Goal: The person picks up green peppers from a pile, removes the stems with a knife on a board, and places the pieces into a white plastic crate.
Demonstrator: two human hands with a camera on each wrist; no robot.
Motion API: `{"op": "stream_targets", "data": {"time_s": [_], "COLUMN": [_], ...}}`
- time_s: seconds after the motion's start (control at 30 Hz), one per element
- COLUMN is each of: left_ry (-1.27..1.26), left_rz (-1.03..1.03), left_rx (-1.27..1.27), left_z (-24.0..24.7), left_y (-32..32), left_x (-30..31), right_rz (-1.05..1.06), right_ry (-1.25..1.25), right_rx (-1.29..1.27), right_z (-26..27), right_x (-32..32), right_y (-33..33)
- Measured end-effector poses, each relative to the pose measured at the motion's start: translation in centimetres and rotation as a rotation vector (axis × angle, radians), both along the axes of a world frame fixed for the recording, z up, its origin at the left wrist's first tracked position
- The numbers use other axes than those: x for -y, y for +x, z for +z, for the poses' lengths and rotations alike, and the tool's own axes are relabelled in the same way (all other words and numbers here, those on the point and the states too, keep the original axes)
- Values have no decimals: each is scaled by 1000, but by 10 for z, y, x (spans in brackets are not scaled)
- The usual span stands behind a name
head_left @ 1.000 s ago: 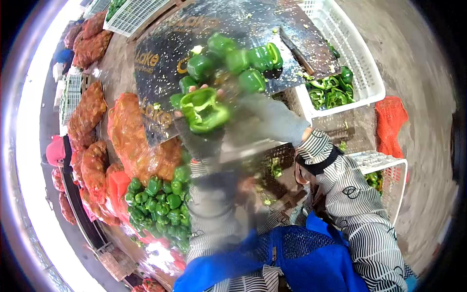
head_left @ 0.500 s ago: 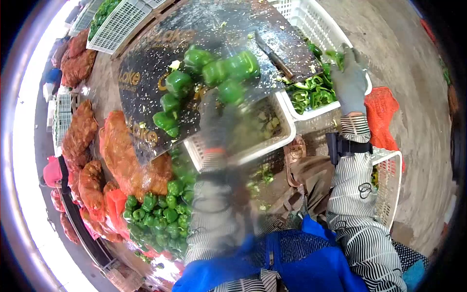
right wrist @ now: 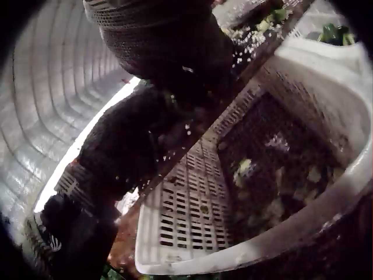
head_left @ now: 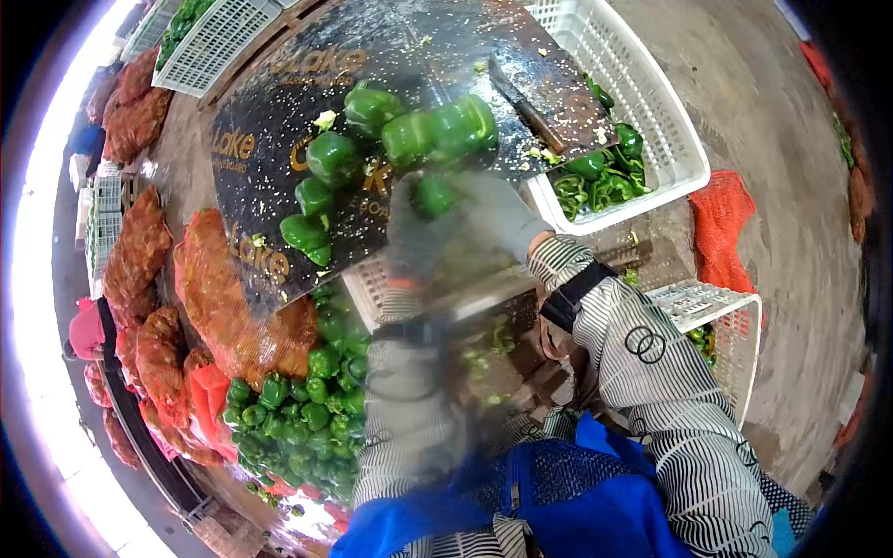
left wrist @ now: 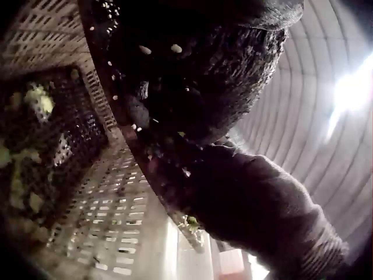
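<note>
Both gloved hands meet at the near edge of the black board (head_left: 279,121), around a green pepper (head_left: 434,195). The left hand (head_left: 411,228) grips it from the left and the right hand (head_left: 502,209) from the right; blur hides most fingers. In the left wrist view the left hand (left wrist: 233,76) is dark against the board edge; in the right wrist view the right hand (right wrist: 169,35) is too, and neither shows the pepper clearly. Several whole peppers (head_left: 333,158) lie farther up the board. A knife (head_left: 528,107) rests toward its right side.
A white crate (head_left: 688,177) with cut peppers stands at the right. Below the board edge sits another crate (right wrist: 198,265) holding scraps. A heap of green peppers (head_left: 302,409) and an orange mesh sack (head_left: 233,288) are at the left; a red mesh bag (head_left: 721,232) lies at the right.
The right hand has come back from the right crate, where it held a green piece, to the pepper beside the left hand. The cut pepper earlier in the left hand is gone from it.
</note>
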State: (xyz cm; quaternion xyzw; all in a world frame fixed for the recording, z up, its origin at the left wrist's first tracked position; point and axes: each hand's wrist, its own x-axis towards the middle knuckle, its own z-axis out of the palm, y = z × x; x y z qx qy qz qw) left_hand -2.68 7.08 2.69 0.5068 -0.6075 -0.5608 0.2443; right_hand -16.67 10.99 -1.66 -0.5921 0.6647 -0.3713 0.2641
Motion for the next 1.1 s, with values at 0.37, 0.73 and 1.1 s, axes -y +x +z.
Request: {"op": "stream_targets", "data": {"time_s": [0.37,0.73,1.1], "left_ry": [505,237,-853], "left_rz": [121,36,-190], "left_rx": [-1386,-1104,56], "left_z": [21,35,37], "left_y": [62,80,94], "left_x": [-11,-23,-18], "right_rz": [-27,306,498], "right_ry": [251,-125,118], "right_rx": [-321,391,233], "right_z": [38,89,109], "right_x": [14,-2,-4], "right_y": [21,80,73]}}
